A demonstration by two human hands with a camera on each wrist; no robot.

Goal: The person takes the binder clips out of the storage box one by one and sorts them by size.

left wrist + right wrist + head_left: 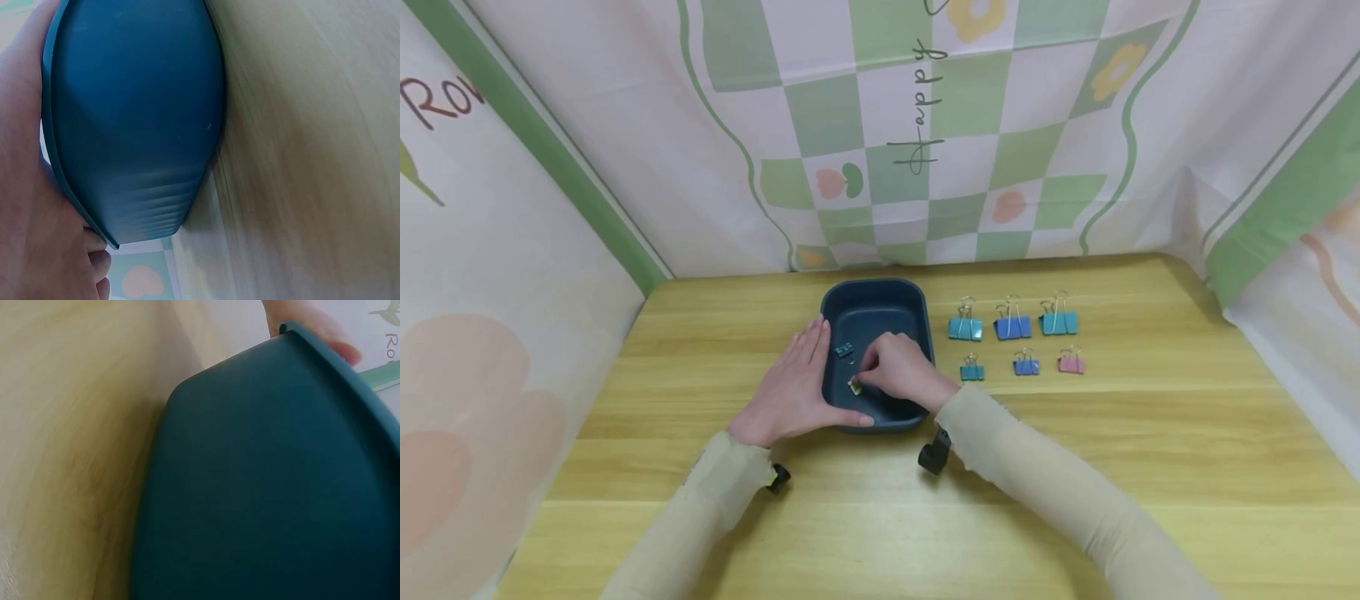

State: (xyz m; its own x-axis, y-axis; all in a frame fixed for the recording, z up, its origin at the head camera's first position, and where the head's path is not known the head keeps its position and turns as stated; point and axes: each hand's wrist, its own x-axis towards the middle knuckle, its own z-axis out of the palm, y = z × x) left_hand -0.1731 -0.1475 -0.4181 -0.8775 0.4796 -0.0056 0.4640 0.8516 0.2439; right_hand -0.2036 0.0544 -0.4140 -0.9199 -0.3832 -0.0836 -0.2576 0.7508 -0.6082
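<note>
A dark blue tray (pixel 880 292) stands on the table, its outer wall (pixel 137 94) filling much of the left wrist view. My left hand (pixel 793 387) rests along its left rim with straight fingers, the thumb lying across the near edge. Inside the tray, my right hand (pixel 895 367) reaches down with curled fingers and pinches a small yellowish-green piece (pixel 855 385), probably a binder clip, too small to tell. Just beyond it a small teal binder clip (pixel 844 350) lies on the tray's floor. The right wrist view shows the tray's outside (pixel 250 475) but not the pinching fingertips.
Right of the tray, binder clips stand in two rows. Behind are larger ones: teal (pixel 966 328), blue (pixel 1013 327) and another teal (pixel 1058 322). In front are smaller teal (pixel 972 372), blue (pixel 1026 366) and pink (pixel 1071 364) ones. A printed curtain (pixel 895 200) hangs behind the wooden table (pixel 865 517).
</note>
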